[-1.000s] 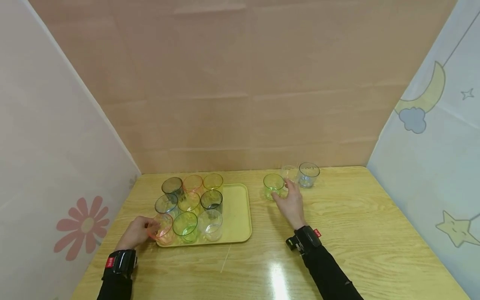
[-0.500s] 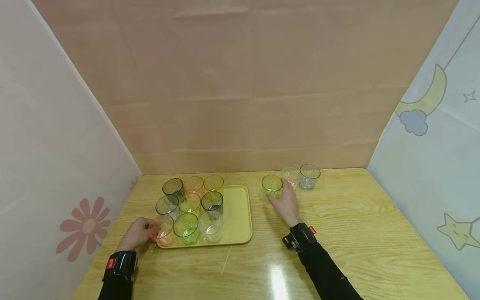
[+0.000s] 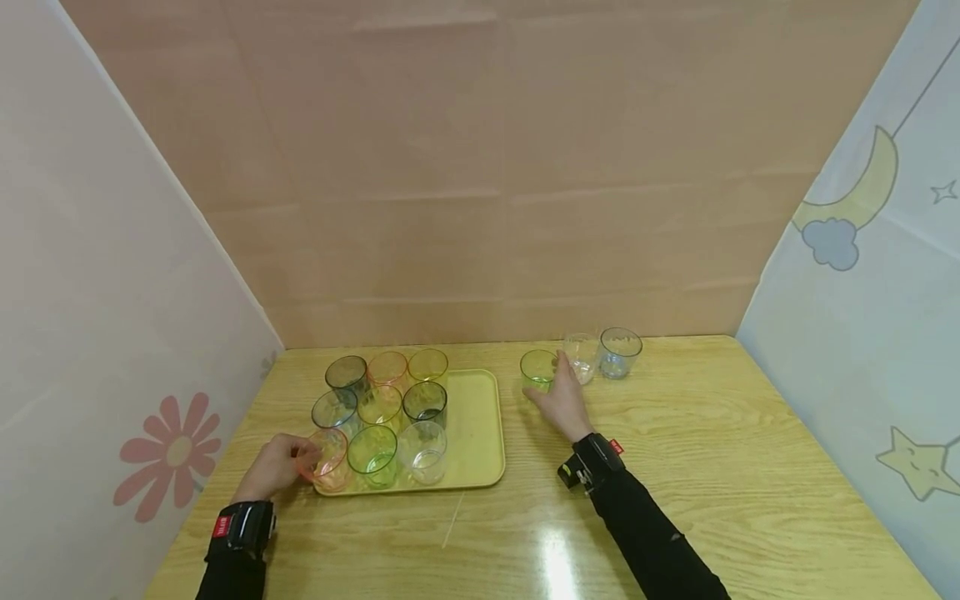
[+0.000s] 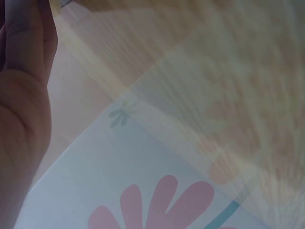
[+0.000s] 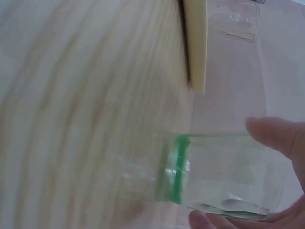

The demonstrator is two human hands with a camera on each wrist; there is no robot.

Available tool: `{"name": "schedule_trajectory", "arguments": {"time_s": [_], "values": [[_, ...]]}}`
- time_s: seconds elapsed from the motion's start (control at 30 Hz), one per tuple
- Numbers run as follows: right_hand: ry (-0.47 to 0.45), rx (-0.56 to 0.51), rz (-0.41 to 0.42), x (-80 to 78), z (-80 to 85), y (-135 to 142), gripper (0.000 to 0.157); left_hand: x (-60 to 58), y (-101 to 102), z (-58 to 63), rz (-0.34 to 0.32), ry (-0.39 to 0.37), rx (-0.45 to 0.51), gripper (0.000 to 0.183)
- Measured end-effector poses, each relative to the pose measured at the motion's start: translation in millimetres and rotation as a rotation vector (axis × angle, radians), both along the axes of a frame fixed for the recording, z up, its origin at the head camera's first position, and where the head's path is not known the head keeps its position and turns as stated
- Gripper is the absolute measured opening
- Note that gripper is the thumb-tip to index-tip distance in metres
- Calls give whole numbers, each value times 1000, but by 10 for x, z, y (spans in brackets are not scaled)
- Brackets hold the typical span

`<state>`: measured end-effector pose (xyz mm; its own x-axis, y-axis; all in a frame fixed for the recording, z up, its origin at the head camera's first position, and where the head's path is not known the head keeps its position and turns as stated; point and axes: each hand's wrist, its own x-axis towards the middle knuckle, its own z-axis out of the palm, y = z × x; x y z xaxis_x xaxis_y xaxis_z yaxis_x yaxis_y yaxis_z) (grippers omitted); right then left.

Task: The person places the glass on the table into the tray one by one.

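Observation:
On the left, a yellow tray [image 3: 474, 429] bears rows of coloured glasses. At its front left corner my left hand [image 3: 272, 468] holds the side of a pink glass [image 3: 330, 462]; in the left wrist view the fingers [image 4: 28, 43] show at the edge, and the glass is out of sight. To the right of the tray, my right hand [image 3: 566, 406] grips a green glass [image 3: 537, 373], thumb on one side and fingers on the other. The right wrist view shows this green glass [image 5: 224, 174] close to the tabletop; whether its base touches is hard to tell.
A clear glass [image 3: 581, 358] and a bluish glass [image 3: 619, 354] stand behind the right hand. On the tray, a second green glass [image 3: 372, 454] and a clear glass [image 3: 423, 454] make up the front row with the pink one. Papered walls enclose the wooden table [image 3: 712, 467].
My right hand has shifted a little left, and the green glass has moved left with it, away from the clear glass. The left hand stays at the pink glass.

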<state>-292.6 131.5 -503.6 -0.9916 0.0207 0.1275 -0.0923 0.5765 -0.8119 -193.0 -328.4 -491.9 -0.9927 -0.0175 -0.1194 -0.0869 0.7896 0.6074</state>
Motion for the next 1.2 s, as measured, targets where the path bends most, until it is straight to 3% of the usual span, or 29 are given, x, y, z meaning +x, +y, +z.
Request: {"name": "schedule_trajectory", "arguments": {"time_s": [0.6,0.97,1.2], "values": [[-60,-250,13,-65,-91,-48,86,-9,-17,-36,-2,0,2,17],[-45,-298,129,-68,-15,-126,88,3,-13,-15,13,-6,-9,17],[-105,-476,180,-86,5,-281,92,-3,-23,-20,-4,2,-11,19]]}}
